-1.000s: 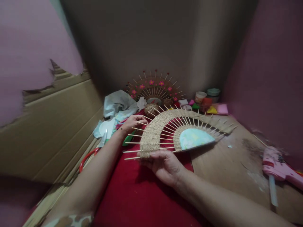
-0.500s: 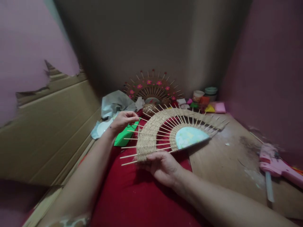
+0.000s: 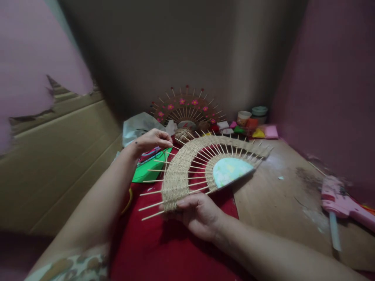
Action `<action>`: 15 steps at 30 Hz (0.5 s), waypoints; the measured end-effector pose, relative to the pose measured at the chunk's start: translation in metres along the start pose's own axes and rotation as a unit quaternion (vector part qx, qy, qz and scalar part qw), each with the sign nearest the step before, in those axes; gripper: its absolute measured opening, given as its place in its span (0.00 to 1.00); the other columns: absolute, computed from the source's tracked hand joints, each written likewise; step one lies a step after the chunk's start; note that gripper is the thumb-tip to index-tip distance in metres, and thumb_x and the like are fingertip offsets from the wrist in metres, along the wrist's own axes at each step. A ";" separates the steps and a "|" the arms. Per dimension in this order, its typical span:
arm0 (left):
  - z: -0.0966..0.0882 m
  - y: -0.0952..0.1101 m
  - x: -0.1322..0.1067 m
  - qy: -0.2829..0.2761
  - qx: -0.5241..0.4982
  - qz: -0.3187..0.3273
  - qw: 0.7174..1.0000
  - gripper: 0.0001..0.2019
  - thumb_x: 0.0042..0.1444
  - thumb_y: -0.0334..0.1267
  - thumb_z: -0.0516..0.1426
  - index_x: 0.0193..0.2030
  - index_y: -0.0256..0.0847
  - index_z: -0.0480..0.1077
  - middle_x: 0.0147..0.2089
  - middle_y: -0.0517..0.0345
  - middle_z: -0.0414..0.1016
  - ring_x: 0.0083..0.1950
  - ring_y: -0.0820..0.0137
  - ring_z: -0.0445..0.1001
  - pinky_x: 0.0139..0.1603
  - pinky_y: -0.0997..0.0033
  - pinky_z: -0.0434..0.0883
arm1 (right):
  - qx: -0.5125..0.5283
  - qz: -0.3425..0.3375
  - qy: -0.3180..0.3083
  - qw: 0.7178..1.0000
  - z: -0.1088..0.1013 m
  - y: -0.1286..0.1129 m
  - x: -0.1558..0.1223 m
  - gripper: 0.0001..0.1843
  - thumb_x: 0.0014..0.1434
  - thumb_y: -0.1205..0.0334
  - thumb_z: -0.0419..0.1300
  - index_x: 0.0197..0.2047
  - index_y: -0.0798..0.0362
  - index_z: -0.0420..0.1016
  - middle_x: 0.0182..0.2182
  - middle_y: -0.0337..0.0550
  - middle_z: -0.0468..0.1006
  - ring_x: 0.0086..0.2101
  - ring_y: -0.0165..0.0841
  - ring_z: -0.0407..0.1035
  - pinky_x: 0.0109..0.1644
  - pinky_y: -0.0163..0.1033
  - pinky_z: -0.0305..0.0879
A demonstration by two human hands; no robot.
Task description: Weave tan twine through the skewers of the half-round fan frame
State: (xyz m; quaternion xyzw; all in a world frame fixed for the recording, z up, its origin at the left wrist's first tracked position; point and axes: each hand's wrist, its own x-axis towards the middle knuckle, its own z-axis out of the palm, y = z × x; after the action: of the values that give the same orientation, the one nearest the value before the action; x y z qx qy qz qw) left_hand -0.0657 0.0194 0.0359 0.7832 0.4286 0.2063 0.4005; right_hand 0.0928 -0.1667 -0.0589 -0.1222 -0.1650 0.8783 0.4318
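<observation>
My right hand (image 3: 199,216) grips the lower left end of a half-round woven fan (image 3: 177,177), thumb on top and fingers underneath. Thin wooden sticks radiate through its two twine bands, and a pale blue-green half disc (image 3: 231,171) forms its centre. My left hand (image 3: 154,140) is closed in a pinch beside the stick tips at the fan's upper left. A thin strand of twine (image 3: 166,164) hangs from near those fingertips along the band's outer edge; the pinch itself is partly hidden. Below the left hand lies a bright green piece (image 3: 150,169).
A ball of twine (image 3: 184,135) sits behind the fan. Against the back wall stands a finished-looking fan with pink flowers (image 3: 182,102). Colourful packets (image 3: 271,132) and jars (image 3: 259,114) are at back right, a pink glue gun (image 3: 334,197) at right. Torn cardboard (image 3: 67,168) stands at left.
The fan has shifted left and slightly toward me with my right hand. My left hand has moved up a little, still pinched near the stick tips.
</observation>
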 end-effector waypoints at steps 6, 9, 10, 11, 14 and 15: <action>0.019 -0.027 -0.005 0.135 -0.222 -0.011 0.966 0.09 0.38 0.33 0.64 0.27 0.37 0.70 0.21 0.61 0.69 0.21 0.76 0.67 0.20 0.78 0.62 | 0.003 -0.019 -0.026 0.999 0.002 -0.003 -0.002 0.17 0.38 0.75 0.53 0.33 0.63 0.76 0.29 0.49 0.78 0.35 0.38 0.72 0.47 0.47 0.62; 0.039 -0.041 -0.006 0.181 -0.307 -0.021 0.934 0.12 0.39 0.37 0.64 0.27 0.38 0.65 0.20 0.65 0.67 0.19 0.78 0.65 0.18 0.78 0.60 | -0.001 -0.023 -0.029 0.999 0.003 -0.005 -0.002 0.17 0.38 0.75 0.53 0.33 0.63 0.76 0.30 0.49 0.78 0.33 0.37 0.72 0.46 0.47 0.63; 0.046 -0.043 -0.006 0.184 -0.320 -0.022 0.929 0.13 0.40 0.39 0.64 0.27 0.38 0.64 0.20 0.66 0.65 0.19 0.78 0.64 0.19 0.77 0.61 | 0.000 -0.023 -0.028 0.999 0.003 -0.006 -0.002 0.17 0.38 0.76 0.53 0.33 0.63 0.76 0.30 0.50 0.79 0.33 0.37 0.72 0.46 0.47 0.63; 0.052 -0.045 -0.006 0.186 -0.329 -0.022 0.926 0.13 0.42 0.40 0.63 0.28 0.39 0.63 0.20 0.67 0.64 0.19 0.78 0.64 0.20 0.76 0.62 | 0.000 -0.022 -0.028 0.999 0.003 -0.006 -0.002 0.17 0.38 0.76 0.53 0.32 0.63 0.76 0.30 0.50 0.79 0.33 0.37 0.72 0.46 0.46 0.63; 0.066 -0.046 -0.006 0.187 -0.338 -0.013 0.922 0.10 0.48 0.41 0.59 0.30 0.39 0.62 0.20 0.66 0.62 0.19 0.77 0.64 0.23 0.73 0.64 | -0.004 -0.027 -0.038 0.999 0.003 -0.005 -0.003 0.17 0.39 0.76 0.52 0.33 0.63 0.77 0.30 0.50 0.79 0.35 0.36 0.72 0.46 0.45 0.63; 0.068 -0.045 -0.006 0.190 -0.337 -0.006 0.922 0.10 0.50 0.41 0.58 0.31 0.40 0.62 0.20 0.66 0.62 0.20 0.77 0.63 0.24 0.73 0.64 | -0.008 -0.029 -0.045 0.999 0.003 -0.005 -0.003 0.17 0.40 0.76 0.52 0.34 0.63 0.77 0.31 0.50 0.79 0.35 0.36 0.72 0.47 0.45 0.63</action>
State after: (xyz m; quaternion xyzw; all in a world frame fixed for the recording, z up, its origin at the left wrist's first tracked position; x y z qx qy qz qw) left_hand -0.0463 -0.0025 -0.0406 0.5455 0.4070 0.4808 0.5528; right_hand 0.0972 -0.1666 -0.0544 -0.0813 -0.1945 0.8688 0.4481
